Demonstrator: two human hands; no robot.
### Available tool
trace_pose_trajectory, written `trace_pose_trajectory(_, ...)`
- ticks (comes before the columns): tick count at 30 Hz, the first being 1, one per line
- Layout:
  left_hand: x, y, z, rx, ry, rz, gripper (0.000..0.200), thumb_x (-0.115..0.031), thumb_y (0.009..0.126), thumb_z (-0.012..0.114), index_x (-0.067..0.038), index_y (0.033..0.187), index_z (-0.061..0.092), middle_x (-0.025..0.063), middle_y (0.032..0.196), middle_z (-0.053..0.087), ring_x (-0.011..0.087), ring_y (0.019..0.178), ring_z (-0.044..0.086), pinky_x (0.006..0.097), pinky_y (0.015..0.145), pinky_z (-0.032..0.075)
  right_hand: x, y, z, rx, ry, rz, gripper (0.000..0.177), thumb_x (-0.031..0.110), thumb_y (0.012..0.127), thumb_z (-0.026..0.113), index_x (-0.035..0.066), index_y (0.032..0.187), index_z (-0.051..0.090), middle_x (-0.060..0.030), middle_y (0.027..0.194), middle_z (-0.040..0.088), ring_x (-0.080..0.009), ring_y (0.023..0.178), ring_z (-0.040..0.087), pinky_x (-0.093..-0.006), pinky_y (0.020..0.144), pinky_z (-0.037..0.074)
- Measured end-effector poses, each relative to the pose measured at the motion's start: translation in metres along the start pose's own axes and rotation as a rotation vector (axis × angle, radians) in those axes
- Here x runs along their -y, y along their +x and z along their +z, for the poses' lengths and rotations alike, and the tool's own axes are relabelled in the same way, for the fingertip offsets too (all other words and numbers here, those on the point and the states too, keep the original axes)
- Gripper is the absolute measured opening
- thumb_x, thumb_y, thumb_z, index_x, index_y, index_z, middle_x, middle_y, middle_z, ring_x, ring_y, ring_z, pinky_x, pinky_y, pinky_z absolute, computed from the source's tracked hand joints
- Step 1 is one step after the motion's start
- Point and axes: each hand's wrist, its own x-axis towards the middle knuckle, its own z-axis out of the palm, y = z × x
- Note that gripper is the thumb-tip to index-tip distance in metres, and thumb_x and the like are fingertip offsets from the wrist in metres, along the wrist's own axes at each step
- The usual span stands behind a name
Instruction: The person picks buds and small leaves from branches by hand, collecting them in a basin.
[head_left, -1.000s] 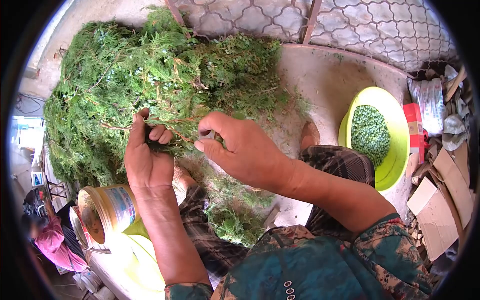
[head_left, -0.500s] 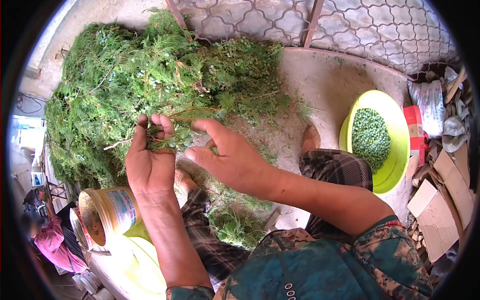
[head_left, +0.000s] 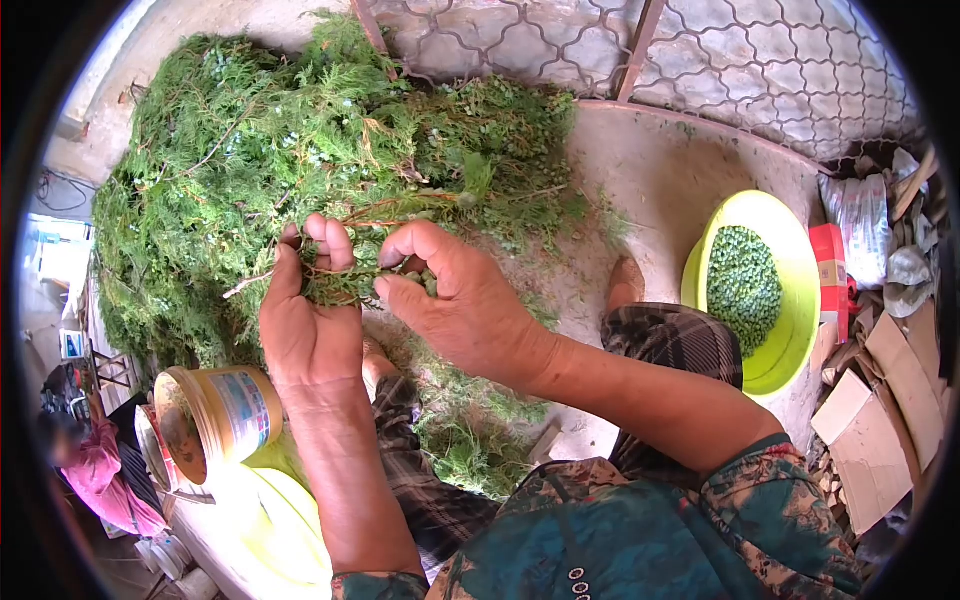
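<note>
My left hand (head_left: 315, 335) is closed, palm up, around a leafy cypress sprig (head_left: 340, 287), whose bare stem end sticks out to the left. From the right, my right hand (head_left: 465, 310) reaches the sprig with thumb and forefinger pinched together on its tip. Several round green berries (head_left: 429, 281) show within the curled fingers of that hand. Beyond both hands spreads a large heap of cut cypress branches (head_left: 290, 140) with pale berries among the leaves. To the right, a lime-green basin (head_left: 797, 345) holds a mass of loose green berries (head_left: 742, 285).
A yellowish bucket (head_left: 240, 410) lies tilted at the left, near another lime-green basin (head_left: 280, 520). Loose trimmings (head_left: 465, 440) lie between my legs. Cardboard (head_left: 850, 425) and a red box (head_left: 829, 270) stand at the right. A person in pink (head_left: 110, 480) sits far left.
My right thumb and forefinger have closed from a gap into a pinch on the sprig. The left hand still holds it. The view has shifted slightly.
</note>
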Motion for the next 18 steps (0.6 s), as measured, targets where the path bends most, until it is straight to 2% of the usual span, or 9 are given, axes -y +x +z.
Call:
trace_pose_trajectory(3,0.000,0.005,-0.004,-0.086,-0.071,-0.046,0.020,-0.009,0.095,0.039,0.006,0.107,0.044,0.0196,0.103,0.051,0.0274,0.096,0.056,0.0385,0.086,0.053,0.011,-0.002,-0.002,0.078,0.136,0.090,0.012,0.010,0.082,0.053,0.002,0.090,0.049,-0.0071,0.060,0.049,-0.0108,0.042,0.046,-0.0279,0.041,0.039)
trace_pose_trajectory(4,0.000,0.007,-0.007,-0.093,-0.153,-0.125,0.020,-0.008,0.095,0.038,0.006,0.108,0.044,0.0202,0.104,0.051,0.0274,0.095,0.057,0.0381,0.085,0.053,0.017,-0.001,-0.004,0.104,0.182,0.121,0.012,0.009,0.082,0.053,0.002,0.090,0.049,-0.0062,0.060,0.049,-0.0100,0.043,0.046,-0.0274,0.040,0.039)
trace_pose_trajectory(6,-0.002,0.010,-0.008,-0.101,-0.234,-0.206,0.021,-0.007,0.095,0.038,0.007,0.109,0.044,0.0208,0.106,0.052,0.0275,0.095,0.058,0.0378,0.085,0.054,0.033,0.001,-0.015,0.264,0.635,0.654,0.013,0.005,0.082,0.054,0.004,0.094,0.050,-0.0022,0.071,0.051,-0.0046,0.056,0.045,-0.0216,0.048,0.037)
trace_pose_trajectory(8,-0.006,0.014,-0.007,-0.098,-0.364,-0.141,0.022,-0.006,0.095,0.037,0.008,0.110,0.045,0.0218,0.107,0.052,0.0277,0.096,0.058,0.0383,0.085,0.054,0.047,0.003,-0.027,0.310,0.762,0.709,0.012,0.007,0.083,0.054,0.005,0.094,0.050,-0.0017,0.068,0.050,-0.0036,0.051,0.040,-0.0207,0.044,0.033)
trace_pose_trajectory(10,-0.014,0.020,-0.014,-0.084,-0.311,-0.109,0.022,-0.006,0.095,0.036,0.008,0.110,0.045,0.0217,0.108,0.052,0.0268,0.097,0.058,0.0384,0.085,0.054,0.048,0.005,-0.033,0.368,0.894,0.761,0.011,0.010,0.084,0.053,0.006,0.093,0.050,-0.0011,0.066,0.049,-0.0025,0.046,0.035,-0.0197,0.040,0.028)
trace_pose_trajectory(12,-0.001,0.013,-0.004,-0.133,-0.350,-0.068,0.022,-0.006,0.095,0.036,0.008,0.110,0.045,0.0218,0.108,0.052,0.0265,0.097,0.058,0.0379,0.086,0.054,0.039,0.004,-0.035,0.244,0.958,0.769,0.010,0.014,0.085,0.051,0.007,0.092,0.050,-0.0018,0.064,0.050,-0.0041,0.042,0.033,-0.0202,0.039,0.027)
trace_pose_trajectory(13,0.002,0.010,-0.005,-0.117,-0.216,-0.067,0.021,-0.005,0.095,0.037,0.008,0.109,0.044,0.0223,0.108,0.052,0.0268,0.098,0.058,0.0377,0.086,0.054,0.035,0.003,-0.034,0.192,0.984,0.780,0.014,0.021,0.088,0.050,0.007,0.091,0.049,-0.0020,0.064,0.050,-0.0050,0.043,0.037,-0.0210,0.038,0.029)
trace_pose_trajectory(16,0.006,0.010,-0.004,-0.089,-0.245,-0.109,0.021,-0.006,0.095,0.037,0.007,0.110,0.043,0.0226,0.107,0.052,0.0270,0.098,0.058,0.0371,0.086,0.054,0.032,-0.003,-0.029,0.103,0.900,0.898,0.020,0.026,0.091,0.051,0.006,0.090,0.048,-0.0022,0.065,0.050,-0.0057,0.044,0.041,-0.0220,0.037,0.031)
trace_pose_trajectory(18,0.007,0.011,-0.006,-0.069,-0.276,-0.126,0.020,-0.007,0.095,0.038,0.006,0.108,0.043,0.0226,0.107,0.052,0.0276,0.097,0.058,0.0366,0.086,0.054,0.031,-0.006,-0.025,0.127,0.854,0.885,0.024,0.028,0.091,0.052,0.006,0.089,0.047,-0.0023,0.066,0.051,-0.0064,0.044,0.043,-0.0224,0.037,0.032)
